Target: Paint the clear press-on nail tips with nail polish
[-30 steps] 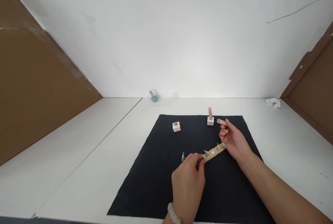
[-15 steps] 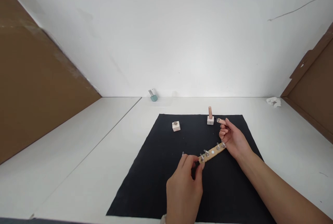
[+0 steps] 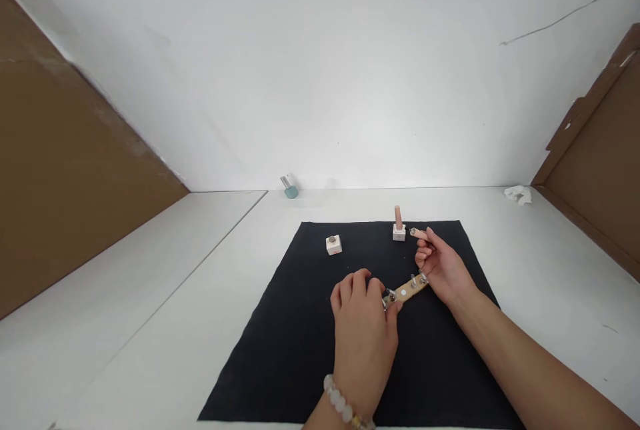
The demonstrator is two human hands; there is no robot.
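Observation:
My right hand (image 3: 446,271) pinches the pinkish cap of a nail polish brush (image 3: 419,235), its dark bristle end pointing left. Under that hand lies the far end of a narrow wooden strip (image 3: 411,289), which carries small clear upright pieces and a white dot. My left hand (image 3: 363,323) is closed around the strip's near end, its fingers bent over the clear pieces there and hiding them. Just beyond the brush stands a capped nail polish bottle (image 3: 399,233), white with a pinkish cap. An uncapped white bottle (image 3: 334,246) sits farther left.
A black cloth (image 3: 280,343) lies beneath the hands on the white table (image 3: 195,310). Behind it are a teal bottle (image 3: 291,193), tilted near the wall, and a crumpled white tissue (image 3: 519,194). Brown cardboard panels (image 3: 75,170) flank both sides.
My left hand has shifted forward and right, farther over the strip's near end, and its bead bracelet now shows. The right hand keeps its hold on the brush. The whole view has moved slightly.

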